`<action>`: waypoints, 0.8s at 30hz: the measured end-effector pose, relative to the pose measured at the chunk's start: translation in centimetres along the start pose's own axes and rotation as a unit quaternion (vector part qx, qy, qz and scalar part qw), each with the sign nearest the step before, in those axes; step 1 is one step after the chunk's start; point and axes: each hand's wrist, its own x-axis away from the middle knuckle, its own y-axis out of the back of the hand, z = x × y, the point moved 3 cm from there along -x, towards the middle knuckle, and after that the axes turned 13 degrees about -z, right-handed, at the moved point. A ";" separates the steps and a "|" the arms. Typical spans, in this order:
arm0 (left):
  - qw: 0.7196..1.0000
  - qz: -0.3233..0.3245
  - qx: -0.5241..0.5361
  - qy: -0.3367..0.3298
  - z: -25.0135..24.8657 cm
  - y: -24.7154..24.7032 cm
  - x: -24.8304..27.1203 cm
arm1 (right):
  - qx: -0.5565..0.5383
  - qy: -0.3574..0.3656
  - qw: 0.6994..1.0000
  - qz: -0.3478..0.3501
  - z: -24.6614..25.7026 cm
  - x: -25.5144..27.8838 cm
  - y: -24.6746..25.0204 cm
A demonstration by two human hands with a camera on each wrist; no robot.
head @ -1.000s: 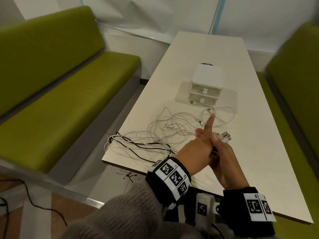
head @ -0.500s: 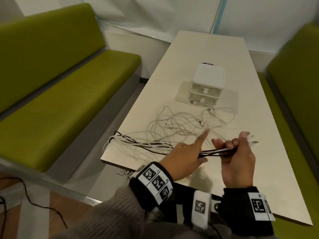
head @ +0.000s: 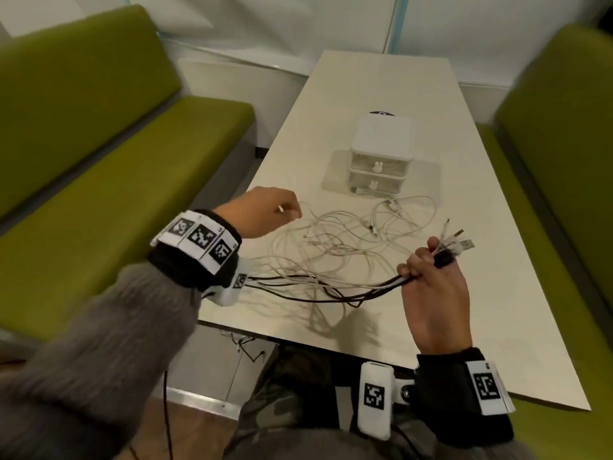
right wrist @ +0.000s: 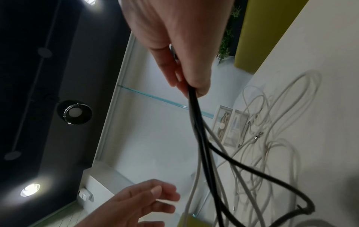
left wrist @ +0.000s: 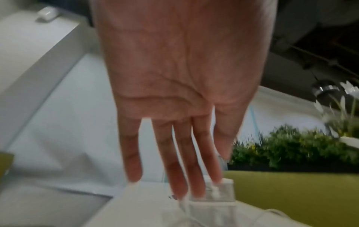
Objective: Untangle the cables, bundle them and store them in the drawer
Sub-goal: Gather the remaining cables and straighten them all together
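Note:
My right hand (head: 428, 260) grips a bunch of black and white cables (head: 348, 287) near their plug ends (head: 456, 242), lifted above the table. The same bunch of cables (right wrist: 200, 122) runs down from the right hand's fingers (right wrist: 194, 83) in the right wrist view. My left hand (head: 265, 214) hovers over the table's left side with relaxed fingers (left wrist: 178, 161), holding nothing. A loose tangle of white cables (head: 341, 240) lies on the table between the hands. The small white two-drawer box (head: 379, 154) stands behind the tangle, both drawers closed.
The long pale table (head: 381, 84) runs away from me between two green benches (head: 99, 180) (head: 570, 144). Some cable ends hang over the near left table edge (head: 245, 340). Green plants (left wrist: 291, 150) show in the left wrist view.
My left hand let go of the bunch and swung out to the left with its fingers spread. My right hand lifted the plug ends up and to the right.

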 end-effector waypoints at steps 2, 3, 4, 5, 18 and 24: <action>0.988 0.103 -0.117 0.011 1.1 0.8 -1.8 | 0.009 -0.007 1.000 0.000 -0.2 -0.1 0.0; 0.979 0.139 -0.147 0.008 1.2 0.8 -2.5 | 0.010 -0.012 1.000 0.002 -0.2 -0.1 0.0; 0.974 0.161 -0.158 -0.004 1.1 0.6 -3.0 | 0.009 -0.016 1.000 0.005 -0.3 0.0 -0.1; 0.972 0.171 -0.157 -0.022 0.9 0.2 -3.5 | 0.008 -0.021 1.000 0.010 -0.3 0.0 -0.1; 0.914 0.206 -0.338 -0.086 0.3 -8.9 -7.7 | 0.000 -0.049 0.999 0.005 -1.4 0.3 0.2; 0.990 0.123 -0.067 -0.015 0.1 -4.3 -9.0 | -0.059 -0.093 0.994 -0.028 -1.6 -0.4 1.1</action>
